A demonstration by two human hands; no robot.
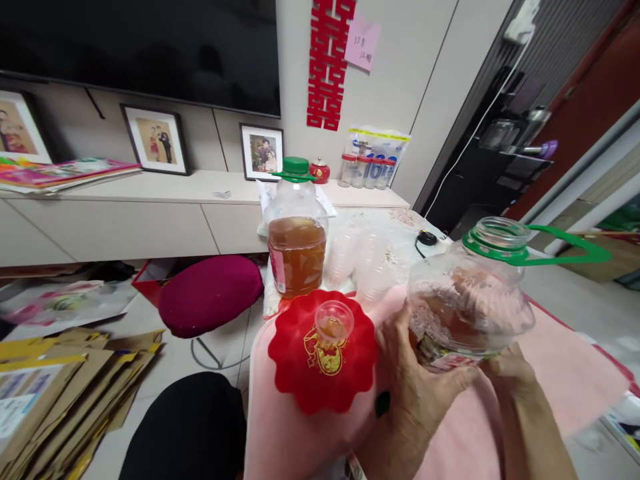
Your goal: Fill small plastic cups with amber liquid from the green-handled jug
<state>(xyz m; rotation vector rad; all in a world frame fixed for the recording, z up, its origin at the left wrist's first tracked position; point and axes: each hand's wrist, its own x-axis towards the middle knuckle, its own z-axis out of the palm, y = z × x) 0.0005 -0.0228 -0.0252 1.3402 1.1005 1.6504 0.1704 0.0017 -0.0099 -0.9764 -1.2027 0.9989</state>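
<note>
Both my hands grip a big clear plastic jug (470, 300) with an uncapped mouth and a green carry handle; brown liquid shows inside. My left hand (415, 380) wraps its near left side. My right hand (515, 373) holds it low on the right, its fingers partly hidden. The jug looks slightly tilted. Left of my hands, a red scalloped plate (295, 353) with gold print carries a small clear plastic cup (334, 323) with a little brown liquid. Behind the plate stands a second jug (297, 253), green-capped and part full of brown liquid.
Stacked clear plastic cups (370, 267) lie behind the plate on the table, near a pink cloth (290, 440). A black cable (427, 238) rests at the far right corner. A maroon stool (210, 293) and flattened cardboard (75, 400) are at left. Red-lidded jars (365, 172) line the cabinet.
</note>
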